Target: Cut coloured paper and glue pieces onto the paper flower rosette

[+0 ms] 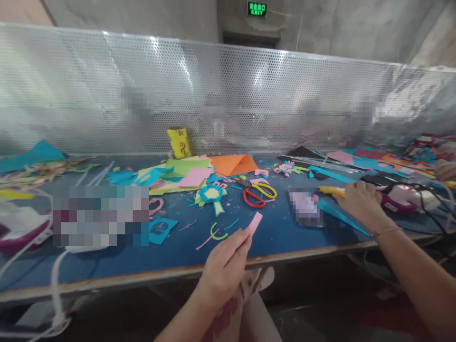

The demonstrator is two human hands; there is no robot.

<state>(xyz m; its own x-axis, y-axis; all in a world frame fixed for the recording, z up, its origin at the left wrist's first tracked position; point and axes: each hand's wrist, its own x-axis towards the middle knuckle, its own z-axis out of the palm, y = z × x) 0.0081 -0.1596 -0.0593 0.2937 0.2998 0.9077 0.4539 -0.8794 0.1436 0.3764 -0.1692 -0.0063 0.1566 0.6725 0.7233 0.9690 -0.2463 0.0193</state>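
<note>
My left hand (228, 259) is closed around a pink paper strip (255, 223) just above the table's front edge, and the strip's end sticks up past the fingers. Over on the right, my right hand (361, 202) has its fingers round a yellow tool (331, 190) with a thin dark tip pointing left; its exact kind is unclear. Between the hands lies a phone-like item (305, 206), partly blurred out. Scissors with red and yellow handles (254, 198) rest open beyond my left hand. Beside them is a blue-rimmed paper rosette (211, 194). A green curved paper strip (218, 232) lies nearer.
Coloured paper sheets (194, 176) are piled at the back, below a yellow packet (179, 142) against the perforated metal screen (249, 95). A purple-and-white device (395, 197) with black cables sits at right. At the far right edge, another person's hand (446, 169) shows.
</note>
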